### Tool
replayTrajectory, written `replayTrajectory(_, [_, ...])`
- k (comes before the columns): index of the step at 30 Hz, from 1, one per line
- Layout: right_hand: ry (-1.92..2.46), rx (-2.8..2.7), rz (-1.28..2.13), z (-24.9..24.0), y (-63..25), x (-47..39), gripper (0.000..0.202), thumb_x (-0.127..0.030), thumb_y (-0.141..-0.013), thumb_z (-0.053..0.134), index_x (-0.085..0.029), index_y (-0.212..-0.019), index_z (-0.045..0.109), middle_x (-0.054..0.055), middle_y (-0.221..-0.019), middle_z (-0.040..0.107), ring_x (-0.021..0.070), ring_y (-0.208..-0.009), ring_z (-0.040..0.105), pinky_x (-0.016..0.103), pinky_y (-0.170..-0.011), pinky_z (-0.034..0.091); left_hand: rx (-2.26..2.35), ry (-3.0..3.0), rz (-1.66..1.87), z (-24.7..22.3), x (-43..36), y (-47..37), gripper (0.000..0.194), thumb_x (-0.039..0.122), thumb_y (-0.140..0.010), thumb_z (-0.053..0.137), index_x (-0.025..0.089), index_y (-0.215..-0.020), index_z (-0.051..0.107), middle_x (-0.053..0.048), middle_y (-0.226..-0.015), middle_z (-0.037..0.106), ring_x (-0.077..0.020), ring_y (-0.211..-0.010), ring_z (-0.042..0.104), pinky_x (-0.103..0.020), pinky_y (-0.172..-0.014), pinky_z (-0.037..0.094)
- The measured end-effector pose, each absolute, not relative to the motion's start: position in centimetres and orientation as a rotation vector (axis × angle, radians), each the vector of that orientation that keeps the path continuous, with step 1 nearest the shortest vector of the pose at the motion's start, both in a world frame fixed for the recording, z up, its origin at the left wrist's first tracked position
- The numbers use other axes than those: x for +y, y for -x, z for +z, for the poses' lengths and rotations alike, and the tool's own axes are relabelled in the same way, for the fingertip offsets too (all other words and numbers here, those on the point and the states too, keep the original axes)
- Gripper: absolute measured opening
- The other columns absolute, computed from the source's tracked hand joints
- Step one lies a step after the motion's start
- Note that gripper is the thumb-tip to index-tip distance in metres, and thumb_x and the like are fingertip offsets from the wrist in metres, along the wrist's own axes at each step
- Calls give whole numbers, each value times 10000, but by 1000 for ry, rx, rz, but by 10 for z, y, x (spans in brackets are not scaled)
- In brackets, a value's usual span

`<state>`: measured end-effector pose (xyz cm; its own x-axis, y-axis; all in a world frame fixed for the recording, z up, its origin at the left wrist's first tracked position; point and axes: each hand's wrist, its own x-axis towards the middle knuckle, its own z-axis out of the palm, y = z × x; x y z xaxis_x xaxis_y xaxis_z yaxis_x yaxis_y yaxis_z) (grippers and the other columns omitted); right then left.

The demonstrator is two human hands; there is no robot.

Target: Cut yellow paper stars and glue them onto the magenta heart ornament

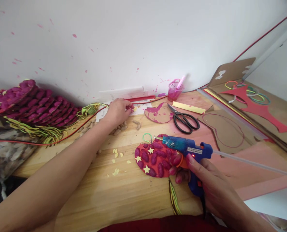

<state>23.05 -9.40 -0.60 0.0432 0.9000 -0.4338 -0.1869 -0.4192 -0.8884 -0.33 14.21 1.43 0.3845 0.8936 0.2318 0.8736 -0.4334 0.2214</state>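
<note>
My right hand grips a blue hot glue gun, its small red light lit and a clear glue stick trailing from the back. Under the nozzle lies a red heart-shaped ornament covered with purple-painted peanut shells and yellow stars. It has a green loop on top and a yellow-green tassel below. My left hand reaches to the back of the table, fingers closed at a white paper with small yellow pieces. Whether a piece is between its fingertips is hard to see.
Black-handled scissors rest beside a painted cardboard cutout and a yellow strip. A pink-stained cup stands by the wall. Finished-looking ornaments lean stacked at left. A red-black cord crosses the table; cardboard lies right.
</note>
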Motion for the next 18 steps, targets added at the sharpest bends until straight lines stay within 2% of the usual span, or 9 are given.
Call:
replayTrajectory(7, [1425, -771, 1537, -3, -230, -94, 437, -616, -837, 615, -190, -873, 708, 69, -778, 711, 201, -700, 632, 307, -661, 446, 1719, -2461, 387, 14, 153, -1, 162, 286, -757, 639, 233, -859, 753, -44, -890, 753, -245, -847, 661, -345, -786, 498])
replayTrajectory(13, [1428, -792, 1527, -6, -232, -96, 422, -606, -853, 603, -197, -869, 709, 60, -733, 704, 198, -697, 629, 310, -672, 444, 1714, -2418, 401, 16, 151, -1, 170, 284, -755, 651, 221, -877, 751, -48, -900, 749, -239, -837, 668, -331, -776, 499])
replayTrajectory(18, [1408, -785, 1550, -6, -232, -96, 405, -581, -878, 587, -198, -897, 715, 65, -810, 722, 192, -723, 640, 303, -686, 447, 1703, -2385, 424, 16, 150, -1, 169, 278, -748, 658, 207, -875, 744, -50, -866, 737, -229, -804, 661, -326, -753, 494])
